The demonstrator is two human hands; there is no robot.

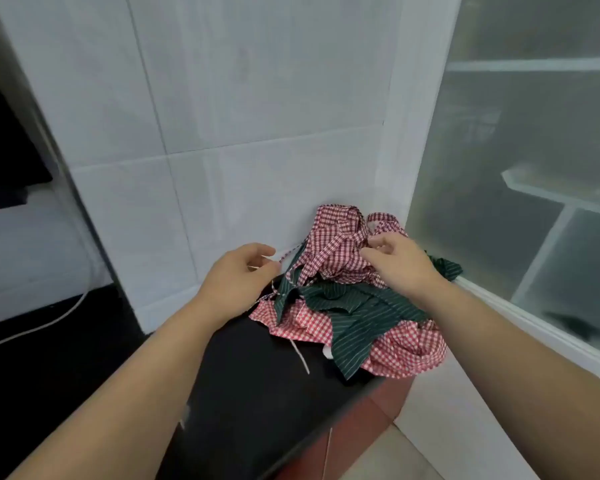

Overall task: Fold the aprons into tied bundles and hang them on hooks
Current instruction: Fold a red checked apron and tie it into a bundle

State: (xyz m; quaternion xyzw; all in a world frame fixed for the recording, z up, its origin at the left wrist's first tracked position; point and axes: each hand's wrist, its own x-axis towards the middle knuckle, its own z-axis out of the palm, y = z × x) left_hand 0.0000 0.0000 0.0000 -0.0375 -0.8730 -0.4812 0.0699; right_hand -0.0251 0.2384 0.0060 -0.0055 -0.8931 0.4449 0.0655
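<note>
Heap of aprons (354, 299) at the desk's (257, 393) 1 o'clock corner: dark-red checked apron (336, 247) uppermost, green striped apron (368, 313) beneath, light-red checked apron (406, 348) lowest. Right hand (399, 261), fingers curled, grips the dark-red checked apron. Left hand (238, 275), at the heap's 9 o'clock, curls at a thin tie (291, 252); its grip cannot be told. Frosted-glass cabinet (534, 168) at 3 o'clock, tiled wall (222, 133) at 12.

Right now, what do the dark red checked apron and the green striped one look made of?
Dark red checked apron: thin woven cloth, likely cotton, matte; it crumples in soft folds. Green striped apron: similar light matte fabric, creased and draping limply.
</note>
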